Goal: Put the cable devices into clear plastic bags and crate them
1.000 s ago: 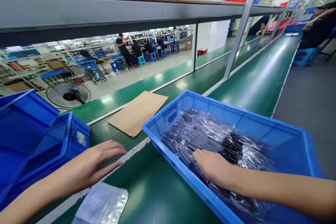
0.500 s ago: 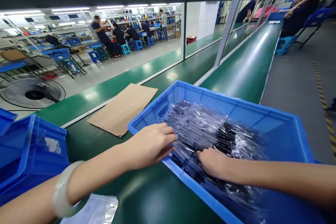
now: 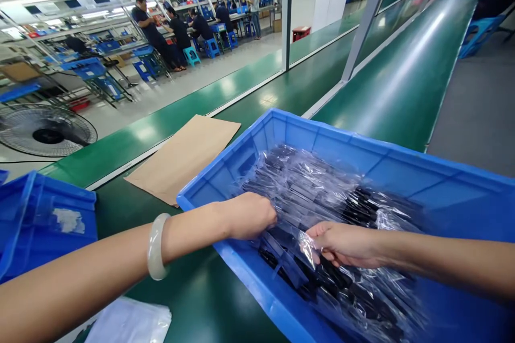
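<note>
A large blue bin [image 3: 281, 134] sits on the green conveyor belt, filled with several clear plastic bags of black parts [image 3: 306, 187]. My left hand [image 3: 249, 215] reaches over the bin's near rim, fingers curled down into the bags; a pale bangle [image 3: 155, 246] circles that wrist. My right hand [image 3: 346, 244] is inside the bin, closed on the edge of one clear bag [image 3: 308, 246] and holding it up slightly off the pile.
A brown cardboard sheet [image 3: 185, 155] lies on the belt left of the bin. A second blue bin [image 3: 44, 220] stands at far left, loose clear bags [image 3: 129, 324] at the bottom. A floor fan [image 3: 44, 131] and seated workers [image 3: 177, 32] are beyond.
My left hand moved from the belt's edge into the bin and curled shut. My right hand went from flat on the bags to pinching one bag and lifting it. The view tilted down.
</note>
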A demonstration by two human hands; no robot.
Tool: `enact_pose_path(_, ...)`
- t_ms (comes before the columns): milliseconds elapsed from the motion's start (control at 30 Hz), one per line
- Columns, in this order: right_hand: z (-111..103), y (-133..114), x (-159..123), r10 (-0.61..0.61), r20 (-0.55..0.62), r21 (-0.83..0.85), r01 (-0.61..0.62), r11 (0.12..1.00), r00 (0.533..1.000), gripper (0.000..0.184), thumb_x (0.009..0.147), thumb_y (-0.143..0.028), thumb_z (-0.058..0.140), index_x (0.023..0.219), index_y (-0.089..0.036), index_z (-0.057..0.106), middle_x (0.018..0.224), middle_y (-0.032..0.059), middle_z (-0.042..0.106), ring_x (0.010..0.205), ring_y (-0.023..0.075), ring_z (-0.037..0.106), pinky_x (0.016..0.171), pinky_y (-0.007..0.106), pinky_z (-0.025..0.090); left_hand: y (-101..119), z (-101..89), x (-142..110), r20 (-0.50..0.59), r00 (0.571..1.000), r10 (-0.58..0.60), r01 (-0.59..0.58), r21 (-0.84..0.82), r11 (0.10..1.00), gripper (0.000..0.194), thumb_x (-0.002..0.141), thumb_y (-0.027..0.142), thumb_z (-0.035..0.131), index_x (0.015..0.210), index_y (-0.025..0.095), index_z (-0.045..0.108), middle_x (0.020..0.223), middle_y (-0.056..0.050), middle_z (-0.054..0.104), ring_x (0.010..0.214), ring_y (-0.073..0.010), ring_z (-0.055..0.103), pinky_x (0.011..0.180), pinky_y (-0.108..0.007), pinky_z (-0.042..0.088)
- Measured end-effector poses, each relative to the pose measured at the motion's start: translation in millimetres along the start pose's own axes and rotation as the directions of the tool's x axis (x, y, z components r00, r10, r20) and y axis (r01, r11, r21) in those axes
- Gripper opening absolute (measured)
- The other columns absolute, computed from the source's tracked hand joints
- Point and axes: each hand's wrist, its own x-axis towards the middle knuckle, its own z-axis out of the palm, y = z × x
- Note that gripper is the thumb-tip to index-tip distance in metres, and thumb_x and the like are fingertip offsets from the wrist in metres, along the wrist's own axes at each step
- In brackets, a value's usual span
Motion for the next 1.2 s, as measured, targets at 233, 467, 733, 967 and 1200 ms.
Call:
enact_pose_path(233, -2.5, -13.3, -3.3, 0.103, -0.107, -0.745, -0.149, 0.65, 0.989, 0.037, 0.096, -0.03, 0.03, 0.07, -0.015, 0.051, 0.054, 0.004, 0.056, 0.043, 0.0132, 0.052, 0.049, 0.025, 0.041, -8.1, -1.3, -10.5, -0.052, 0.997, 0.053, -0.056, -0.053, 0.997, 0.012, 0.086, 0.012, 0.05, 0.081, 0.016, 0.06, 0.086, -0.004, 0.064, 0.08, -0.0172, 0.062, 0.068, -0.027, 0.046)
enact_pose_path(467, 10.7, -9.7, -29.3, -0.381, -0.064, -0.972, 0.029, 0.234, 0.922, 0.039, 0.093, -0.042, 0.04, 0.078, -0.017, 0.066, 0.072, 0.0106, 0.067, 0.066, 0.0276, 0.066, 0.054, 0.032, 0.036, -6.5, -0.7, -7.6, -0.107, 0.992, 0.07, -0.079, -0.077, 0.994, 0.015, 0.083, 0.02, 0.059, 0.098, 0.016, 0.06, 0.097, -0.005, 0.061, 0.086, -0.0186, 0.06, 0.072, -0.03, 0.047)
enact_pose_path(733, 27.6, 12.2, -20.7, -0.345, 0.043, -0.996, 0.069, 0.061, 0.937, 0.02, 0.083, -0.031, 0.054, 0.089, -0.016, 0.065, 0.072, 0.0087, 0.068, 0.062, 0.0296, 0.067, 0.051, 0.032, 0.037, -11.2, -7.7, -1.4, 0.043, 0.995, 0.088, -0.08, -0.153, 0.985, 0.011, 0.084, 0.027, 0.062, 0.089, 0.018, 0.066, 0.087, -0.003, 0.065, 0.077, -0.0166, 0.061, 0.065, -0.026, 0.044)
enact_pose_path(967, 26.9, 7.6, -12.3, -0.262, 0.091, -0.996, 0.088, -0.022, 0.961, 0.018, 0.075, -0.017, 0.058, 0.092, -0.016, 0.064, 0.073, 0.0074, 0.069, 0.064, 0.0281, 0.068, 0.051, 0.03, 0.039, -14.7, -5.7, 11.4, 0.107, 0.994, 0.023, -0.016, -0.07, 0.997, 0.009, 0.081, 0.022, 0.065, 0.088, 0.018, 0.067, 0.089, -0.003, 0.067, 0.076, -0.0167, 0.063, 0.059, -0.025, 0.04)
enact_pose_path(1200, 21.3, 4.2, -8.4, -0.241, 0.1, -0.994, 0.083, -0.077, 0.965, 0.037, 0.06, -0.006, 0.061, 0.097, -0.011, 0.065, 0.069, 0.0078, 0.068, 0.065, 0.0246, 0.068, 0.05, 0.026, 0.037, -20.0, 1.0, 11.8, 0.026, 0.994, 0.102, -0.102, 0.033, 0.994, 0.014, 0.081, 0.008, 0.054, 0.075, 0.015, 0.064, 0.081, -0.005, 0.066, 0.075, -0.0183, 0.061, 0.066, -0.028, 0.045)
